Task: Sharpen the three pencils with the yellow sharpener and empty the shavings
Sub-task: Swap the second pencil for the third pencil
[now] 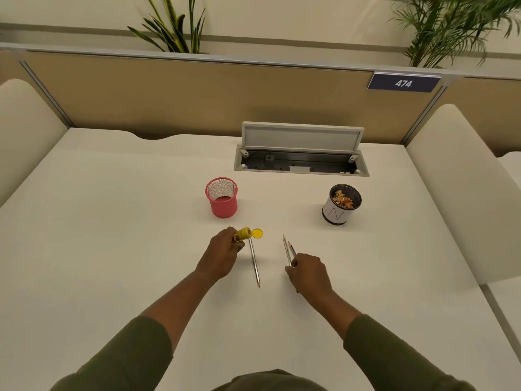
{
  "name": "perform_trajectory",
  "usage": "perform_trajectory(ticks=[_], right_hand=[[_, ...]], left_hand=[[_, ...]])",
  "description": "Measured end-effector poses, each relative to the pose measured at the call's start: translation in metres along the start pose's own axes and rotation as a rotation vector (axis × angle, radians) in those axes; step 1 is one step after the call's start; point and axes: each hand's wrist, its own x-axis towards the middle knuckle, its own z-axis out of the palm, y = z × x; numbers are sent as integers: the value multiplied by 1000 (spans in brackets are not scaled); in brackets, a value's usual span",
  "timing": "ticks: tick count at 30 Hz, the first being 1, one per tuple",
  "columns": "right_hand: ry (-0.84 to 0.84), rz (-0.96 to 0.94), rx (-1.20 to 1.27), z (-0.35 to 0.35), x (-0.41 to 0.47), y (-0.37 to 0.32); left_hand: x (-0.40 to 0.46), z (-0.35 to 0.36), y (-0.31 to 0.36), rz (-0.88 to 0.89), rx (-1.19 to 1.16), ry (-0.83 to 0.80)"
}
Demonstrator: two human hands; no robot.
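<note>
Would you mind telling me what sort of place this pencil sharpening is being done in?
Most likely an open-plan office workstation: a white desk with a flip-up cable hatch, a tan partition screen behind it, and a numbered plaque reading 474.

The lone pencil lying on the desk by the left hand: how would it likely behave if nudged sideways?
The pencil is thin and lies flat on the smooth desk, so it would probably roll or slide easily. It looks stiff and light.

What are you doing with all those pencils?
A person is sharpening pencils at a white desk. The left hand holds the yellow sharpener with its lid flipped open. The right hand grips two pencils. A third pencil lies between the hands. The white cup holds shavings; the pink mesh cup looks empty.
</note>
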Motion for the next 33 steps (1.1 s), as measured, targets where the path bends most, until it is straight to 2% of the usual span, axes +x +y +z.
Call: perform_trajectory(ticks=[3, 14, 19, 24, 30, 33], right_hand=[[29, -40, -129, 18, 7, -5], [74, -14, -230, 35, 9, -11], [132, -163, -377, 39, 12, -45], [65, -256, -336, 52, 28, -79], [22, -168, -229, 65, 39, -85], [34, -184, -193, 65, 41, -83]], left_hand=[[-1, 0, -4, -15, -4, -34], [-1, -2, -30, -48, -1, -109], [1, -3, -39, -66, -38, -123], [4, -8, -49, -58, -39, -141], [6, -11, -52, -53, -60, -195], [6, -13, -53, -52, -58, -205]])
